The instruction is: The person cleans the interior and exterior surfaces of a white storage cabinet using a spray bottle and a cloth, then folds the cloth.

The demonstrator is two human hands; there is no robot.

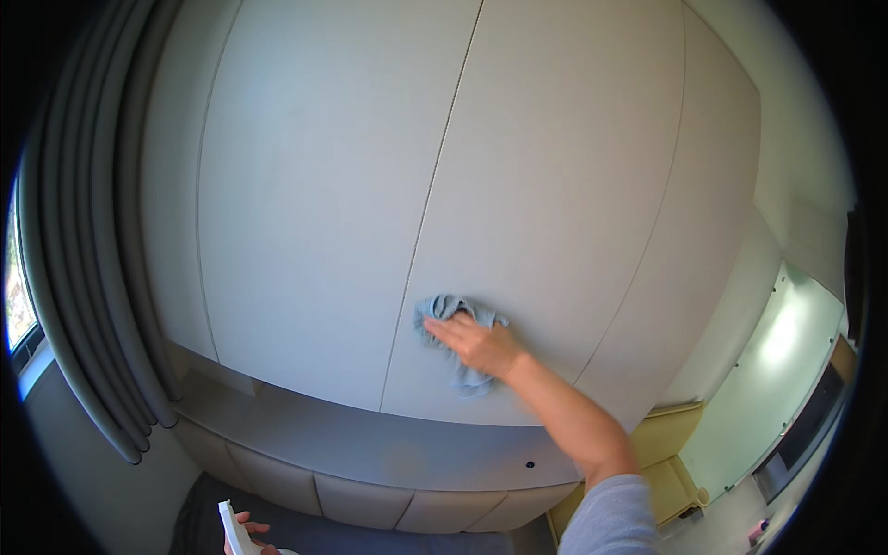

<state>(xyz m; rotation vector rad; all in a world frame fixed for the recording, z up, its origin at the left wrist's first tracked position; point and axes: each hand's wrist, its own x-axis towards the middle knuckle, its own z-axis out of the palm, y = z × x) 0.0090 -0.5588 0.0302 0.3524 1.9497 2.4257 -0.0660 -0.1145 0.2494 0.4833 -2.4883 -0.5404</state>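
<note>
My right hand presses a grey-blue cloth flat against a pale cabinet door, just right of the seam between two doors. The cloth bunches above the fingers and hangs below the palm. At the lower edge of the view, my left hand is wrapped around a white spray bottle. Only its nozzle and trigger head show plainly; most of the bottle is cut off by the frame. The left cabinet door lies beside the seam.
A padded headboard runs below the cabinet, under a grey ledge. Grey curtains hang at the left by a window. To the right stand a yellow chair and a glass board on the wall.
</note>
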